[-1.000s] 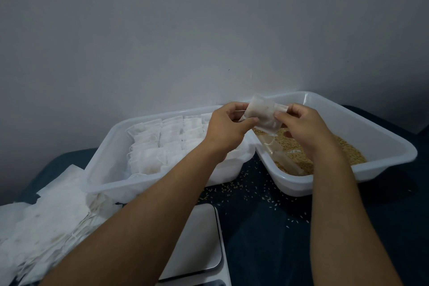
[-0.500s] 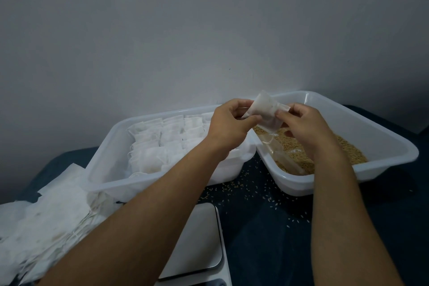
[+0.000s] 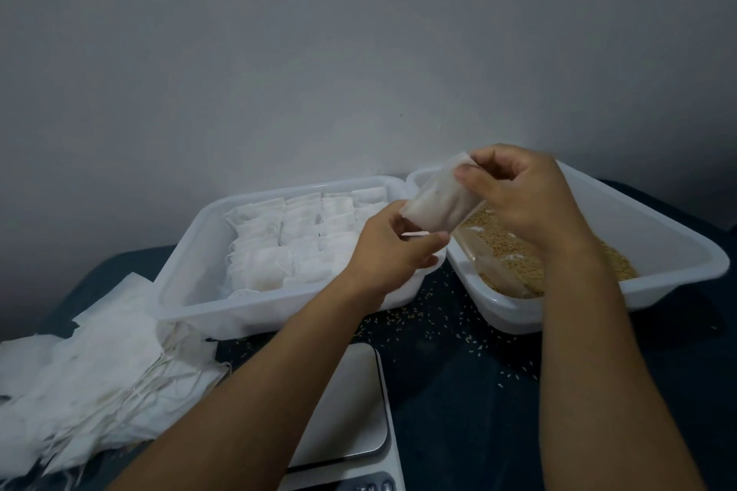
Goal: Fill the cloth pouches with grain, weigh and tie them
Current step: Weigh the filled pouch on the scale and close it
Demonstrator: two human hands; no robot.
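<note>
I am holding one white pouch (image 3: 438,203) tilted in the air above the gap between two white tubs. My right hand (image 3: 522,191) is pinching its upper end at one o'clock; my left hand (image 3: 393,247) is pinching its lower end at seven o'clock. The right tub (image 3: 654,247) is holding grain (image 3: 514,247); the left tub (image 3: 191,251) is holding rows of filled pouches (image 3: 287,239). A scale (image 3: 351,411) is sitting at six o'clock, and flat empty pouches (image 3: 87,383) are lying at eight o'clock.

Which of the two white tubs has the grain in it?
The right tub, under the right hand. It holds loose brown grain. The left tub holds only rows of white pouches.
</note>
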